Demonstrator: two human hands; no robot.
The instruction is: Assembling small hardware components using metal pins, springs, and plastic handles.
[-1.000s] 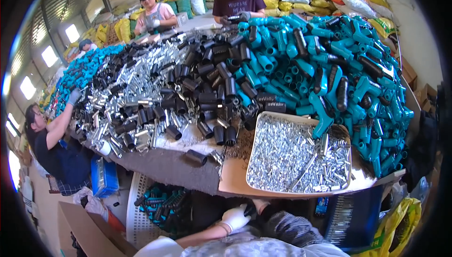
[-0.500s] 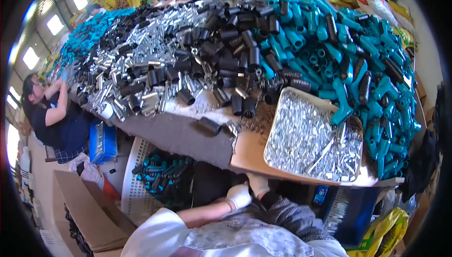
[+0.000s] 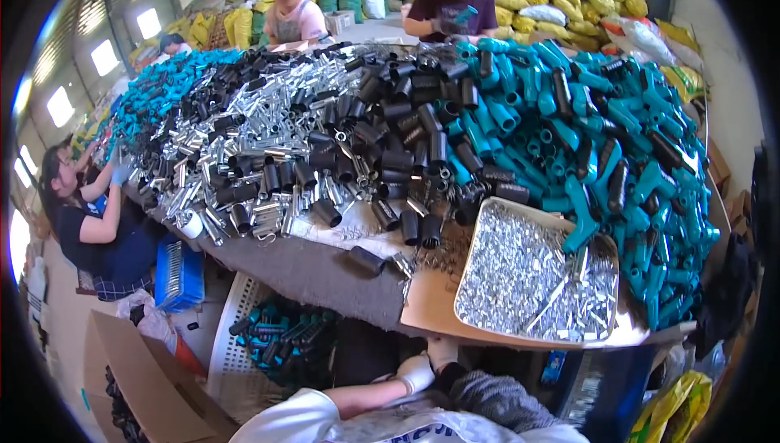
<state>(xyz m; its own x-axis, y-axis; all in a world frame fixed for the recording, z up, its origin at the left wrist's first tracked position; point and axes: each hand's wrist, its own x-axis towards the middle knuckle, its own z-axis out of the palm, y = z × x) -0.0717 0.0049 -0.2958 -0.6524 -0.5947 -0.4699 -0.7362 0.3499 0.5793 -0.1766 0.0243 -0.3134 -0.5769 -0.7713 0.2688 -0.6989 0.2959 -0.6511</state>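
My left hand point(image 3: 417, 372), in a white glove, is low in front of me, just below the table's near edge. Beside it and almost touching is my right hand point(image 3: 443, 351), also gloved, its forearm in a grey patterned sleeve. The fingers of both are hidden or too small to read, and anything held does not show. Above my hands, a cream tray point(image 3: 460, 301) of small silver metal pieces sits on a brown cardboard sheet point(image 3: 426, 303). A long thin metal strip point(image 3: 550, 300) lies among those pieces.
Teal plastic handle-like parts point(image 3: 581, 207) are heaped at right, beside black sleeves point(image 3: 398, 159) and silver tubes point(image 3: 268, 118). Below stand a white perforated basket point(image 3: 231, 321) of teal-black parts, a blue crate point(image 3: 180, 276) and an open carton point(image 3: 134, 362). Several people work around the table.
The view has tilted up, so the table sits lower in the picture and more of the people opposite shows. My hands stay close together below the table's edge.
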